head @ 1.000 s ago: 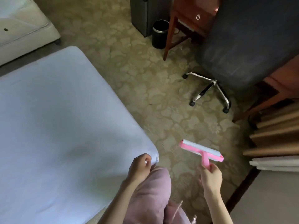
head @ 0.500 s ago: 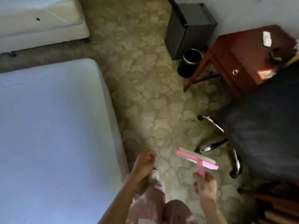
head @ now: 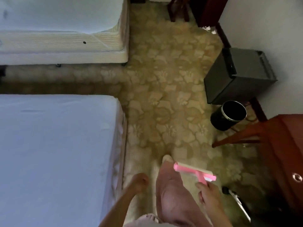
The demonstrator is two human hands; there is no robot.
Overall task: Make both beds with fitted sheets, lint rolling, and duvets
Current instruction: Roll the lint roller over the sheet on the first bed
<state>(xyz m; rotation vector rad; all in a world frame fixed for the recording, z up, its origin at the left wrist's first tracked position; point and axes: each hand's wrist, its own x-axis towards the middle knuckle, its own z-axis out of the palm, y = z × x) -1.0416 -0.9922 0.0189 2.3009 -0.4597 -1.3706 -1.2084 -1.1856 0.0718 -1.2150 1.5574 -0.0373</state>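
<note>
Since a second ago the left hand has let go of the sheet corner, and the person has stepped along the foot of the near bed, so the second bed now fills the top of the view. That left hand hangs just beside the near bed's edge with its fingers loosely curled, holding nothing. The right hand grips the handle of the pink T-shaped lint roller, whose white roll lies crosswise above a pink trouser leg. A smooth white fitted sheet covers the near bed. The far bed shows a cream quilted mattress side under a white top. Both hands are over the beige flower-patterned carpet. At right stand a black boxy mini fridge, a round black waste bin and a reddish wooden bench.
</note>
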